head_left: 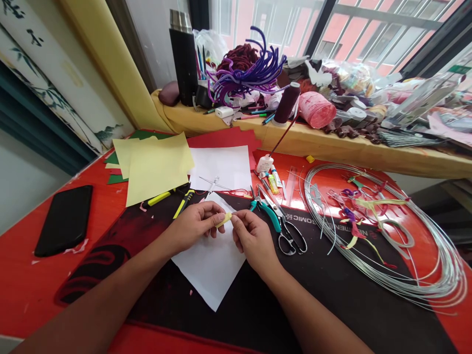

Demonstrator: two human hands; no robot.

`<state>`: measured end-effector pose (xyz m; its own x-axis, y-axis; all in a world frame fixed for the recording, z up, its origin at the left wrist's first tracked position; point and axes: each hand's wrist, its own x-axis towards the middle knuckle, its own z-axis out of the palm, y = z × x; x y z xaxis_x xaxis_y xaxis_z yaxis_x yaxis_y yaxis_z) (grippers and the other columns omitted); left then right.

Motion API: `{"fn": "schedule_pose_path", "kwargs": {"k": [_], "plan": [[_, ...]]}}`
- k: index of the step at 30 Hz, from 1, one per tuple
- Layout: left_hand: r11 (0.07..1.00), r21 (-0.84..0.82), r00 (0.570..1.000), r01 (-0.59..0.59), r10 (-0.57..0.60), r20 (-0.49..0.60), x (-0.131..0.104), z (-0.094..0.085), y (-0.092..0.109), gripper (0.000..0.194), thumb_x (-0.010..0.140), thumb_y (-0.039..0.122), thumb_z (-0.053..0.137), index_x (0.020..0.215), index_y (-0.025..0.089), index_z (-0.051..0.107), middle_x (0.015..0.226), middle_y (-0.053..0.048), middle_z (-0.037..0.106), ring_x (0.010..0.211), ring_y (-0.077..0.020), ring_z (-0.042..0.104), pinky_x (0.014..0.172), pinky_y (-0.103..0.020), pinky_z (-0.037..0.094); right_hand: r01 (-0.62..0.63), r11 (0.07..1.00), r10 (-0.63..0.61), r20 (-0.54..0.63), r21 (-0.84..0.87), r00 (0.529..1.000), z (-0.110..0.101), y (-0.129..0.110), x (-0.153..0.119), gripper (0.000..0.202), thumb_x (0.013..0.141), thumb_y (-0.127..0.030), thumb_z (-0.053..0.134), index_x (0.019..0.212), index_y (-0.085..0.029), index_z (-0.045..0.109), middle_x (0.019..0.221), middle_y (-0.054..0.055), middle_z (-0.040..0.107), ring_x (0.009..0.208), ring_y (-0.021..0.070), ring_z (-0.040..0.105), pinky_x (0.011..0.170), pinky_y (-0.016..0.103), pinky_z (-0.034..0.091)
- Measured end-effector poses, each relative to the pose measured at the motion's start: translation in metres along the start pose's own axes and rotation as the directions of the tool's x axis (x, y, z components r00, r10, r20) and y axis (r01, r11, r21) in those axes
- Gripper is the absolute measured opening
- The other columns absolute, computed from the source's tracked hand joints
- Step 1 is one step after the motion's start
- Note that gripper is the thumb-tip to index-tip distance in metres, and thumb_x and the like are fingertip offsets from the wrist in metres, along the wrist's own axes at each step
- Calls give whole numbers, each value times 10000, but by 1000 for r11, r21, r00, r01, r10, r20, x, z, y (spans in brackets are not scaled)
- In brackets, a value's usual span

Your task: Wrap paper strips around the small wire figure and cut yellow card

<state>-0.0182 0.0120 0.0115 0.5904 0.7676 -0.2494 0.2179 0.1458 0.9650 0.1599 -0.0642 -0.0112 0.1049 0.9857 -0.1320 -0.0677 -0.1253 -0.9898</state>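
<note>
A small yellow paper piece (223, 221) is pinched between my two hands above a white sheet (214, 290). My left hand (197, 221) grips its left part between thumb and fingers. The fingertips of my right hand (252, 238) are closed on its right end. The white sheet lies turned like a diamond on the black mat (258, 305). Just right of my right hand lie scissors (289, 231) with metal loops and teal-handled pliers (269, 211). A yellow-and-black cutter (183, 204) lies beyond my left hand.
A large wire coil (438, 246) surrounds scraps on the right. Yellow paper sheets (158, 167) and a white sheet (221, 164) lie at the back. A black phone (64, 221) is at left. A glue bottle (264, 164) stands before the crowded sill (228, 129), where a black thermos (182, 64) stands.
</note>
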Motion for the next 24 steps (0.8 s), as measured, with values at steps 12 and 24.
{"fn": "schedule_pose_path", "kwargs": {"k": [12, 24], "plan": [[988, 124, 995, -94, 96, -9, -2, 3, 1, 358, 883, 496, 770, 1056, 202, 661, 887, -19, 697, 740, -160, 648, 664, -285, 513, 17, 998, -17, -5, -52, 1000, 0, 1, 0, 284, 980, -477, 656, 866, -216, 650, 573, -67, 536, 420, 96, 410, 410, 231, 306], [992, 94, 995, -79, 85, -57, -3, -1, 6, 340, 925, 526, 689, 905, 186, 690, 810, -24, 701, 651, -146, 632, 605, -265, 491, 43, 997, -42, 19, -59, 999, 0, 1, -1, 320, 981, -516, 675, 872, -216, 656, 578, -64, 540, 416, 93, 410, 412, 231, 294]]}}
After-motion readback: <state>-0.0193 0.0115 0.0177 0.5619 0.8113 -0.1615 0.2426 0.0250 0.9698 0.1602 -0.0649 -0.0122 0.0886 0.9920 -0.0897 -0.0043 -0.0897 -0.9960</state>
